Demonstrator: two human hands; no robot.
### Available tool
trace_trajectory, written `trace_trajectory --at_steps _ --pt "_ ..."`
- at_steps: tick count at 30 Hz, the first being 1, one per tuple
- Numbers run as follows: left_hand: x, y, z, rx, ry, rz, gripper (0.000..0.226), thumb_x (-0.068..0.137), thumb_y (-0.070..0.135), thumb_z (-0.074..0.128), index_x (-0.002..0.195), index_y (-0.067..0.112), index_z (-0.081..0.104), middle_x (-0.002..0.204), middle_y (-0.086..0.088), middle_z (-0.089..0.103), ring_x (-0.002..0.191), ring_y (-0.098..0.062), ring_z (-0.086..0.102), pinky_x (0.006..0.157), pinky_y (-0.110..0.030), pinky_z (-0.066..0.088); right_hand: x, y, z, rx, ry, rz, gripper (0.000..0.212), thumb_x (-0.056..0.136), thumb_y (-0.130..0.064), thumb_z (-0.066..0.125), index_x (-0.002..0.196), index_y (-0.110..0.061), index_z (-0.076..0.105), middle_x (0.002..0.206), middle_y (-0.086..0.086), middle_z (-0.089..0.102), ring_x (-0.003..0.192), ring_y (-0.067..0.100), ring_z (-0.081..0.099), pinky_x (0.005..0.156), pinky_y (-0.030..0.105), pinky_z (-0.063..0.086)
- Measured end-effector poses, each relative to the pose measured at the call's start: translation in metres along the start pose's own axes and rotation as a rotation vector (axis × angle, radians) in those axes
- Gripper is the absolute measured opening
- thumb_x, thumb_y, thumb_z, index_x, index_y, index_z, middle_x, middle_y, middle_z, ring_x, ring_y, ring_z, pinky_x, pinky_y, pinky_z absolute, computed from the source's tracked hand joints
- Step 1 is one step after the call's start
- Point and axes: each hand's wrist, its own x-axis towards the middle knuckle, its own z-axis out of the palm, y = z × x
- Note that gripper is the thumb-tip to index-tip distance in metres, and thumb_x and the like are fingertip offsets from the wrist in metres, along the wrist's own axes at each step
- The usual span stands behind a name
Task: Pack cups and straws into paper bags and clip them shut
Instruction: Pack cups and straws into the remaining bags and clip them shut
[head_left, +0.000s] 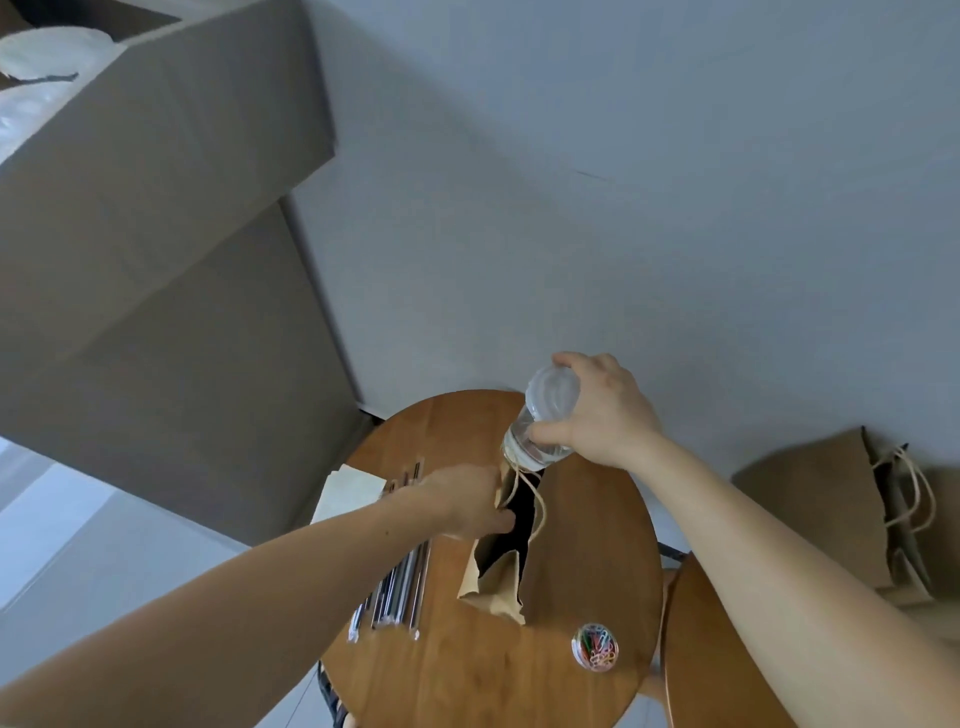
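My right hand (602, 410) grips a clear cup (545, 421) over the bag (498, 587) (mid-table (467, 675)); my left hand (462, 501) pinches its mouth open.

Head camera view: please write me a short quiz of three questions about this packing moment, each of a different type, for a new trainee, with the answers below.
1. True or false: the clear plastic cup is already fully inside the open paper bag.
2. Which hand holds the bag's mouth open?
A. left hand
B. right hand
C. neither
3. Fill in: the round clear box of coloured paper clips rests on the ______.

Key
1. False: the right hand holds the cup tilted above the bag's opening.
2. A
3. Round wooden table, nearer the camera than the bag; the wrapped straws lie to the bag's left.
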Motion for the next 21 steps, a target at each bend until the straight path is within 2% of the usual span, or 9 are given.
trace_trajectory --at_steps 1,3,5,9,11,13,16,18,21 --pt "0.001 0.002 0.002 -0.041 0.014 -0.005 0.024 0.091 0.042 0.054 0.091 0.018 0.057 0.084 -0.002 0.062 0.085 -0.026 0.064 0.080 -0.041 0.056 -0.002 0.000 0.000 -0.005 0.007 -0.002 0.097 0.055 -0.058 0.076 0.141 -0.038 0.036 0.134 -0.005 0.039 0.125 0.021 0.040 0.086 0.035 0.041" --pt "0.004 0.005 0.005 -0.103 0.027 -0.036 0.021 0.092 0.027 0.049 0.076 0.016 0.056 0.070 -0.003 0.062 0.072 -0.023 0.066 0.073 -0.037 0.057 -0.006 0.001 0.000 -0.015 -0.001 -0.002 0.096 0.056 -0.057 0.076 0.141 -0.037 0.036 0.134 -0.005 0.039 0.125 0.021 0.040 0.088 0.036 0.043" --pt "0.007 0.007 0.007 -0.168 0.028 -0.080 0.022 0.094 0.021 0.045 0.079 0.013 0.059 0.070 -0.005 0.068 0.069 -0.020 0.069 0.073 -0.033 0.060 -0.011 0.003 0.000 -0.033 -0.035 -0.008 0.096 0.056 -0.056 0.076 0.141 -0.038 0.035 0.134 -0.005 0.038 0.125 0.021 0.040 0.089 0.037 0.044" --pt "0.010 0.003 0.010 -0.244 0.056 -0.169 0.022 0.097 0.018 0.046 0.080 0.010 0.058 0.075 -0.007 0.066 0.077 -0.024 0.070 0.072 -0.031 0.058 -0.022 0.009 -0.005 -0.158 -0.107 -0.108 0.095 0.058 -0.054 0.074 0.142 -0.037 0.034 0.134 -0.007 0.037 0.127 0.019 0.035 0.094 0.036 0.043" --pt "0.012 0.000 0.009 -0.279 0.038 -0.204 0.028 0.098 0.019 0.044 0.088 0.003 0.065 0.076 -0.011 0.072 0.071 -0.021 0.073 0.069 -0.029 0.059 -0.027 0.012 -0.008 -0.238 -0.150 -0.205 0.094 0.058 -0.054 0.072 0.142 -0.038 0.033 0.132 -0.009 0.036 0.125 0.017 0.034 0.091 0.036 0.044" --pt "0.012 -0.001 0.008 -0.302 -0.003 -0.223 0.036 0.099 0.018 0.041 0.087 -0.003 0.068 0.070 -0.011 0.074 0.062 -0.017 0.073 0.070 -0.027 0.061 -0.032 0.015 -0.008 -0.338 -0.223 -0.321 0.093 0.058 -0.055 0.070 0.140 -0.038 0.031 0.129 -0.010 0.034 0.121 0.015 0.033 0.086 0.033 0.042" --pt "0.013 0.000 0.008 -0.305 -0.016 -0.219 0.034 0.101 0.019 0.043 0.092 -0.003 0.068 0.069 -0.009 0.075 0.060 -0.016 0.073 0.076 -0.031 0.061 -0.039 0.023 0.007 -0.469 -0.327 -0.420 0.093 0.059 -0.057 0.070 0.140 -0.037 0.029 0.129 -0.007 0.033 0.118 0.016 0.034 0.082 0.029 0.039" --pt "0.012 0.001 0.008 -0.336 -0.019 -0.207 0.032 0.101 0.020 0.041 0.095 -0.002 0.065 0.069 -0.009 0.075 0.058 -0.015 0.072 0.076 -0.030 0.061 -0.040 0.027 0.024 -0.484 -0.355 -0.358 0.094 0.059 -0.060 0.068 0.141 -0.036 0.029 0.130 -0.005 0.035 0.118 0.020 0.039 0.083 0.032 0.046" --pt "0.010 0.001 0.009 -0.377 -0.020 -0.177 0.028 0.100 0.019 0.039 0.092 0.001 0.059 0.066 -0.009 0.074 0.053 -0.015 0.071 0.072 -0.030 0.062 -0.034 0.029 0.050 -0.435 -0.363 -0.160 0.096 0.059 -0.065 0.066 0.141 -0.032 0.031 0.134 0.001 0.038 0.118 0.027 0.043 0.084 0.036 0.047"
